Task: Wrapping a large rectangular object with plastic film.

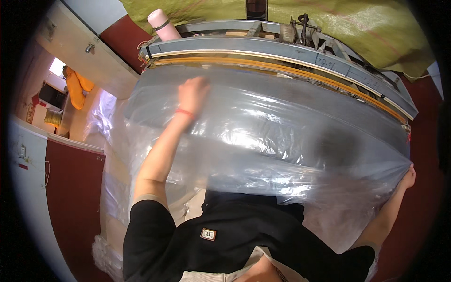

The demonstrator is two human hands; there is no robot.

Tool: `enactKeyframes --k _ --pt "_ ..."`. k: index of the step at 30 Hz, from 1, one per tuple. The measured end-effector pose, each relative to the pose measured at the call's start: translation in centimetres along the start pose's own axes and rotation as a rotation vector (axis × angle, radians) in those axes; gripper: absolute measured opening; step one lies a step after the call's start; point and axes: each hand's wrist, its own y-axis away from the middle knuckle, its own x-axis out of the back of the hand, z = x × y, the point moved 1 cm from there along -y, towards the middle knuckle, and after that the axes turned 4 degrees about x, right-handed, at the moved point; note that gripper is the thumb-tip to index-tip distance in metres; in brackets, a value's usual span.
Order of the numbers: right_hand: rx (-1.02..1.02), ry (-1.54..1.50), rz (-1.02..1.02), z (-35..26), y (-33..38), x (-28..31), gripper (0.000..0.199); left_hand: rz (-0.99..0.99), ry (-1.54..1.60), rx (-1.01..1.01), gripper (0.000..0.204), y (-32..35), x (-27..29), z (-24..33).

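Observation:
A wide sheet of clear plastic film (pixel 253 127) lies in shiny folds over a grey work surface (pixel 225 75) and hangs down in front of my body. At the far right, my right hand (pixel 409 176) is closed on the edge of the film, which is drawn into a taut point there. My left hand (pixel 193 95), with a red band at the wrist, is over the far left part of the film. Motion blurs its fingers, so their hold and any contact with the film cannot be made out.
Behind the surface runs a long metal frame (pixel 263 49) with orange strips (pixel 263 65) along it. A pink bottle (pixel 163 26) stands at its far left, and a metal clamp (pixel 303 28) at the back. More crumpled film (pixel 105 254) lies at the lower left, near an open door (pixel 80 51).

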Motion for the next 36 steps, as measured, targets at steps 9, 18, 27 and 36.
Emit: enactKeyframes --k 9,18,27,36 --pt "-0.099 -0.031 -0.145 -9.2 0.4 -0.6 0.034 0.322 0.341 0.104 0.015 -2.1 -0.1 -3.3" --pt "0.259 -0.178 -0.056 -11.1 5.7 -18.6 0.019 0.37 0.558 0.534 0.015 -5.7 -5.2 -18.4" --pt "0.249 -0.044 0.063 -11.8 5.0 -20.0 0.021 0.309 0.904 0.519 0.023 -8.4 -7.2 -17.4" --pt "0.236 -0.152 0.115 -11.2 3.9 -19.1 0.017 0.429 1.17 0.692 0.011 -8.4 -4.6 -11.8"
